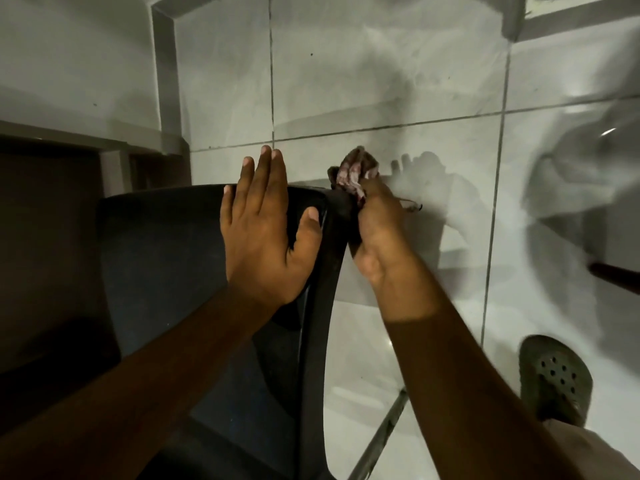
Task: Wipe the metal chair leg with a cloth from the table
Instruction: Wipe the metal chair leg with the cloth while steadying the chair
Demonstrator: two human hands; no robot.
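A dark chair seat (162, 244) fills the lower left, seen from above. My left hand (266, 230) lies flat on its far right part, fingers spread over the rim. My right hand (377, 230) is closed around a crumpled reddish cloth (356, 169) at the seat's far right corner, pressed against the dark edge there. The chair leg under that corner is hidden by hand and cloth. A thin metal chair leg (384, 434) slants over the floor at the bottom, beside my right forearm.
White floor tiles (381, 81) with dark grout lines spread beyond the chair. Grey table legs (166, 81) stand at the upper left. My foot in a grey perforated clog (554, 379) rests at the lower right. A dark rod (613, 275) pokes in from the right edge.
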